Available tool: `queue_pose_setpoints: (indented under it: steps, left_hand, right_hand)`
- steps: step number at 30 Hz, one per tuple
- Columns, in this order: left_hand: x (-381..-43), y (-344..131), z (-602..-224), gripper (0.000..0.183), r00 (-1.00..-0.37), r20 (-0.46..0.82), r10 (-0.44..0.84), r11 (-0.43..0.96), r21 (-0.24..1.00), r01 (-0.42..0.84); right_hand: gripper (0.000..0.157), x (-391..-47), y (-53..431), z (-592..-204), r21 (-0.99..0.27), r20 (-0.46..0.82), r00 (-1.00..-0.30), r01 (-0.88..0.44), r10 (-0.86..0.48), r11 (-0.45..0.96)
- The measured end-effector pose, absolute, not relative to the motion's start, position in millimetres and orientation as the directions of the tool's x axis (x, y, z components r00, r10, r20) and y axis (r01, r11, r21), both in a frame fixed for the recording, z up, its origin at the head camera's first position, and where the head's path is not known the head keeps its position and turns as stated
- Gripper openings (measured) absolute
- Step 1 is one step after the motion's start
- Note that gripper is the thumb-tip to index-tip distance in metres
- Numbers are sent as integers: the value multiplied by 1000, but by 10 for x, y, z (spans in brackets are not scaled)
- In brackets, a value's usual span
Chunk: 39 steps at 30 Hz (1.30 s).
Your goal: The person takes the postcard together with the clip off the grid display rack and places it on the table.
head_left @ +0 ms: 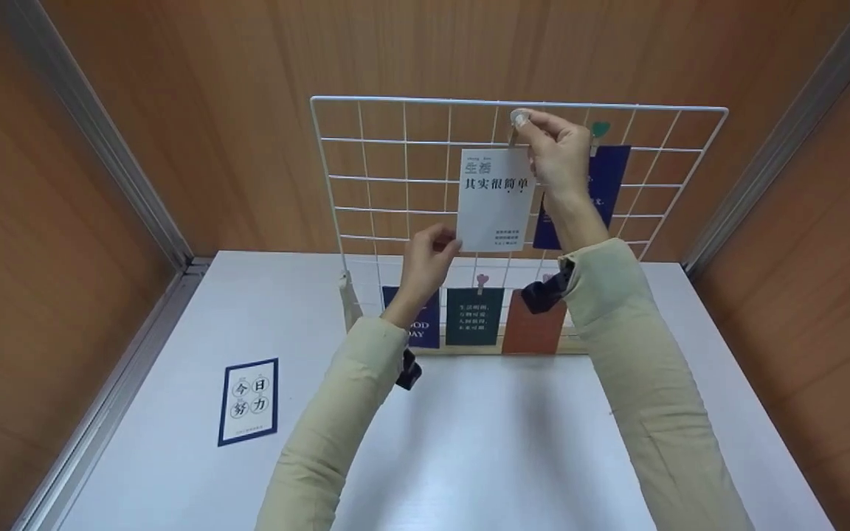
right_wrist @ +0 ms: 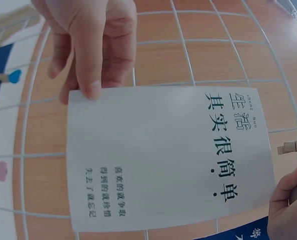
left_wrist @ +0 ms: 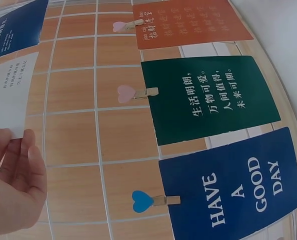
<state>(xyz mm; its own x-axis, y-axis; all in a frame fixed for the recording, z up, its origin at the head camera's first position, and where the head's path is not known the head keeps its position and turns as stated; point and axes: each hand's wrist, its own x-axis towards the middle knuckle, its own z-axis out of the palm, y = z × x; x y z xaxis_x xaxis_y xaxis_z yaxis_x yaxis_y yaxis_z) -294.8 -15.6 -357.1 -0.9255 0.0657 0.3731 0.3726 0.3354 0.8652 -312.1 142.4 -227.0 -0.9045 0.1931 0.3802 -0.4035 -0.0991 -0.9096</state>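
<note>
A white card (head_left: 495,214) with dark Chinese print is held upright against the upper part of a white wire grid (head_left: 404,177). My left hand (head_left: 426,267) pinches the card's lower left corner between thumb and fingers. Up at the card's top edge, my right hand (head_left: 564,158) pinches a small wooden clip (right_wrist: 291,146). In the right wrist view the clip is just beyond the card's top edge, and the fingers lie near the card's corner. Partly behind the right hand hangs a dark blue card (head_left: 612,181) under a green heart clip (head_left: 600,130).
Along the grid's lower part hang a blue "HAVE A GOOD DAY" card (left_wrist: 231,192), a green card (left_wrist: 211,97) and an orange card (left_wrist: 193,25), on heart clips. A blue-bordered card (head_left: 249,402) lies on the white table (head_left: 174,472) at left. Wood panels (head_left: 100,184) surround the table.
</note>
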Motion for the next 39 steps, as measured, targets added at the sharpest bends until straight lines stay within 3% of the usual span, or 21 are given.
queue_pose_setpoints:
  steps: [7, 28, 39]
  left_hand:
    - [-2934, -235, -3602, 10, -925, 377, 50, 340, 864, 371]
    - [-2720, -528, -3763, 11, -934, 349, 72, 334, 874, 352]
    - [-2550, -648, -3843, 14, -935, 340, 101, 300, 885, 355]
  right_hand:
    - [14, -3098, 1505, -2322, -908, 407, -897, -417, 172, -29]
    - [15, -2905, 1835, -2572, -902, 418, -906, -422, 65, -91]
    - [17, -2772, 1990, -2705, -901, 427, -903, -429, 43, -57]
